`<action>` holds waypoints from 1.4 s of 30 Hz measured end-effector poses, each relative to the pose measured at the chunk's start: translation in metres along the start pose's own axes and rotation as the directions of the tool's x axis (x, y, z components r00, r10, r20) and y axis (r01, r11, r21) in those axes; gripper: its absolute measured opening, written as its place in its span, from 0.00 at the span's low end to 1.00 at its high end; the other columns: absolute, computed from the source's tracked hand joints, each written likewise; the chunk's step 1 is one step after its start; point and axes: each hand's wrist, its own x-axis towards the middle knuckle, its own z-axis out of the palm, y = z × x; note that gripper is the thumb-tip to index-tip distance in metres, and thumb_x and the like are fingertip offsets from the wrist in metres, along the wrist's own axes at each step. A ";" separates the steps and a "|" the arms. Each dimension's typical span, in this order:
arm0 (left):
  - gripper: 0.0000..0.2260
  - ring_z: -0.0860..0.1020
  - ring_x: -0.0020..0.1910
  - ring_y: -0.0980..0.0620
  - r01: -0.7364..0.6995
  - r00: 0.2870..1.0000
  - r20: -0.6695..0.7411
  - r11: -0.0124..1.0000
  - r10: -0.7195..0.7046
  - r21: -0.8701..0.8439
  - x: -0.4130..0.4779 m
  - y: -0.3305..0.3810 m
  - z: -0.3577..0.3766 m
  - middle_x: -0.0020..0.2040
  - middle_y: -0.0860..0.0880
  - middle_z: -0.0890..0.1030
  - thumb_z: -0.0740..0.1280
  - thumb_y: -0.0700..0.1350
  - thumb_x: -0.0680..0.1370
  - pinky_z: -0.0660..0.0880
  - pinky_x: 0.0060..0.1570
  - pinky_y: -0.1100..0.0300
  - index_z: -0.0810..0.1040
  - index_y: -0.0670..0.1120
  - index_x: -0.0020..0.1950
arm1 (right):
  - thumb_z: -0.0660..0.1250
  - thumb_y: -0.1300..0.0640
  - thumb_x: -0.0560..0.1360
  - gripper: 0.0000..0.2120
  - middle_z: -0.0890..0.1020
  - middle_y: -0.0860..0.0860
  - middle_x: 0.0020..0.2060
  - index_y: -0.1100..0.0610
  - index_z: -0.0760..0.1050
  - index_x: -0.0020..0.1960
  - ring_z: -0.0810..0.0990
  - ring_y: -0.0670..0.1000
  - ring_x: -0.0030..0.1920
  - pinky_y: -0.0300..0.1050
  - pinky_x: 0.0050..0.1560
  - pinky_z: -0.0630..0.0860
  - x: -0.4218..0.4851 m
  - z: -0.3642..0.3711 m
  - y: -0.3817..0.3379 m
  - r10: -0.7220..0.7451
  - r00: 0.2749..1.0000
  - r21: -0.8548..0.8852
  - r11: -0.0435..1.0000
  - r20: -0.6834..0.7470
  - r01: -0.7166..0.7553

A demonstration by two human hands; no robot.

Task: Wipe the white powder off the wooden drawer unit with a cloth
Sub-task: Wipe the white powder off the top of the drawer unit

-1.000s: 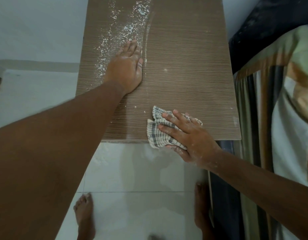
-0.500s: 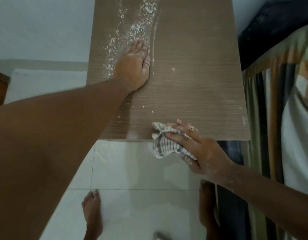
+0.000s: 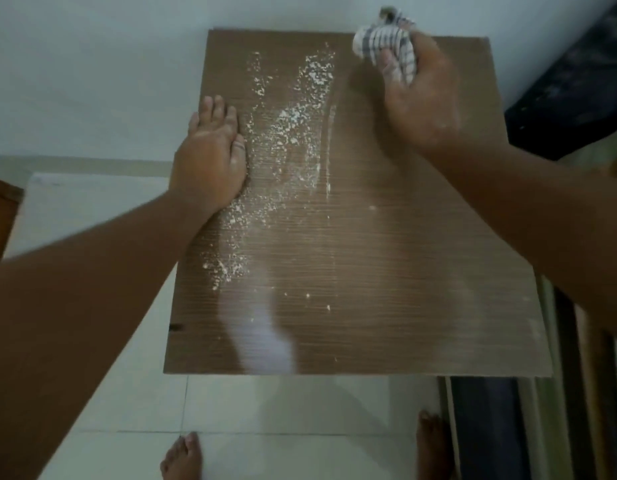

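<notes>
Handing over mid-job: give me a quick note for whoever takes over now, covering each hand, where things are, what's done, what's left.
Left hand: flat on the drawer unit top near its left edge, holding nothing.
Right hand: grips the bunched cloth at the far edge, right side.
Done: the right part of the top looks mostly wiped.
Left: a band of white powder from far middle to near left, beside the left hand, plus specks toward the front.

Blur smears the right hand (image 3: 421, 98) at the drawer unit's (image 3: 404, 271) far right corner, with the cloth (image 3: 386, 46) partly hidden in its grip. By the unit's front, the left foot (image 3: 182, 459) and right foot (image 3: 433, 445) run off the bottom edge.
</notes>
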 end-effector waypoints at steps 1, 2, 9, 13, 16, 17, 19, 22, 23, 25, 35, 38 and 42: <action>0.25 0.55 0.91 0.39 0.000 1.000 -0.007 1.000 0.000 -0.005 0.001 0.000 0.000 0.89 0.35 0.60 0.57 0.41 0.90 0.48 0.89 0.50 0.63 0.34 0.87 | 0.62 0.49 0.83 0.20 0.82 0.48 0.63 0.53 0.72 0.73 0.81 0.42 0.60 0.36 0.62 0.78 0.019 0.006 0.008 0.001 1.000 -0.050 0.999 -0.006 -0.002; 0.25 0.55 0.91 0.39 0.000 1.000 -0.008 1.000 0.000 -0.011 0.002 -0.001 0.000 0.89 0.35 0.60 0.57 0.41 0.90 0.49 0.89 0.50 0.63 0.34 0.87 | 0.62 0.48 0.83 0.22 0.81 0.50 0.65 0.53 0.71 0.75 0.79 0.47 0.64 0.39 0.67 0.75 0.035 0.012 0.017 0.013 1.000 -0.109 0.994 0.009 -0.012; 0.30 0.57 0.90 0.37 -0.004 1.000 -0.007 1.000 0.004 -0.018 0.002 -0.003 0.000 0.88 0.34 0.62 0.53 0.45 0.85 0.51 0.89 0.49 0.66 0.33 0.85 | 0.48 0.39 0.85 0.28 0.53 0.54 0.83 0.48 0.55 0.82 0.49 0.61 0.82 0.59 0.81 0.47 0.061 0.063 0.013 0.093 0.945 -0.473 0.878 0.313 0.071; 0.29 0.58 0.90 0.37 -0.003 1.000 0.004 1.000 0.003 -0.009 0.002 -0.003 -0.001 0.88 0.35 0.63 0.53 0.45 0.85 0.54 0.89 0.46 0.66 0.33 0.85 | 0.51 0.42 0.85 0.25 0.53 0.52 0.83 0.46 0.59 0.81 0.50 0.59 0.82 0.62 0.81 0.48 0.056 0.077 -0.004 -0.011 0.895 -0.416 0.883 0.445 0.217; 0.29 0.59 0.90 0.38 -0.004 1.000 0.007 1.000 0.004 0.005 0.002 -0.001 -0.002 0.88 0.35 0.63 0.53 0.45 0.85 0.55 0.89 0.46 0.66 0.33 0.85 | 0.54 0.43 0.85 0.24 0.54 0.52 0.82 0.44 0.61 0.80 0.51 0.58 0.82 0.63 0.80 0.48 0.036 0.073 -0.006 -0.091 0.850 -0.375 0.869 0.519 0.322; 0.30 0.59 0.90 0.38 -0.003 1.000 0.008 1.000 0.003 0.005 0.001 0.000 -0.003 0.88 0.35 0.63 0.53 0.46 0.85 0.55 0.89 0.47 0.66 0.33 0.85 | 0.54 0.43 0.85 0.24 0.55 0.51 0.82 0.44 0.61 0.80 0.50 0.58 0.82 0.62 0.79 0.47 0.028 0.071 -0.005 -0.115 0.834 -0.359 0.865 0.539 0.351; 0.30 0.59 0.90 0.38 0.003 1.000 0.011 1.000 -0.003 0.010 0.001 0.001 -0.004 0.88 0.36 0.63 0.52 0.46 0.85 0.54 0.88 0.48 0.66 0.34 0.85 | 0.54 0.43 0.85 0.23 0.56 0.50 0.82 0.43 0.62 0.79 0.50 0.56 0.82 0.62 0.79 0.47 0.011 0.068 -0.005 -0.142 0.810 -0.336 0.859 0.569 0.387; 0.31 0.59 0.90 0.39 0.013 1.000 0.008 1.000 -0.013 0.017 -0.001 0.002 -0.005 0.88 0.36 0.63 0.52 0.47 0.85 0.54 0.89 0.48 0.66 0.34 0.85 | 0.54 0.42 0.84 0.23 0.58 0.50 0.82 0.43 0.64 0.78 0.52 0.57 0.82 0.65 0.78 0.50 -0.016 0.066 -0.004 -0.172 0.788 -0.302 0.859 0.591 0.414; 0.31 0.59 0.90 0.39 0.015 1.000 0.008 1.000 -0.015 0.018 -0.002 0.001 -0.004 0.88 0.36 0.63 0.52 0.47 0.84 0.55 0.89 0.47 0.66 0.34 0.85 | 0.55 0.42 0.84 0.23 0.59 0.50 0.82 0.43 0.65 0.78 0.53 0.57 0.82 0.66 0.79 0.52 -0.026 0.064 -0.004 -0.193 0.781 -0.287 0.856 0.594 0.430; 0.30 0.60 0.90 0.39 0.013 1.000 0.006 1.000 -0.014 0.022 -0.003 0.001 -0.004 0.88 0.36 0.63 0.52 0.47 0.85 0.55 0.89 0.47 0.66 0.34 0.85 | 0.56 0.44 0.84 0.22 0.61 0.50 0.81 0.45 0.68 0.76 0.56 0.58 0.82 0.64 0.79 0.55 -0.046 0.061 -0.004 -0.231 0.770 -0.255 0.854 0.595 0.454; 0.25 0.55 0.91 0.43 0.039 0.999 0.027 0.998 -0.041 0.052 -0.010 0.006 -0.009 0.90 0.39 0.59 0.55 0.43 0.90 0.53 0.90 0.51 0.61 0.37 0.88 | 0.57 0.42 0.83 0.21 0.65 0.51 0.79 0.45 0.71 0.75 0.60 0.60 0.80 0.64 0.76 0.60 -0.151 0.040 -0.011 -0.305 0.731 -0.208 0.829 0.611 0.520; 0.26 0.55 0.91 0.44 0.059 0.997 0.036 0.996 -0.061 0.060 -0.014 0.010 -0.012 0.91 0.41 0.58 0.54 0.43 0.91 0.54 0.90 0.51 0.60 0.39 0.89 | 0.53 0.39 0.83 0.24 0.63 0.51 0.80 0.44 0.69 0.75 0.57 0.59 0.81 0.66 0.76 0.59 -0.181 0.030 -0.015 -0.286 0.705 -0.181 0.842 0.649 0.509; 0.26 0.54 0.92 0.44 0.069 0.997 0.036 0.996 -0.071 0.055 -0.017 0.010 -0.012 0.91 0.42 0.58 0.54 0.43 0.90 0.54 0.90 0.51 0.60 0.39 0.89 | 0.53 0.37 0.82 0.25 0.63 0.51 0.80 0.44 0.68 0.76 0.57 0.59 0.81 0.66 0.75 0.62 -0.218 0.020 -0.015 -0.312 0.666 -0.151 0.827 0.678 0.542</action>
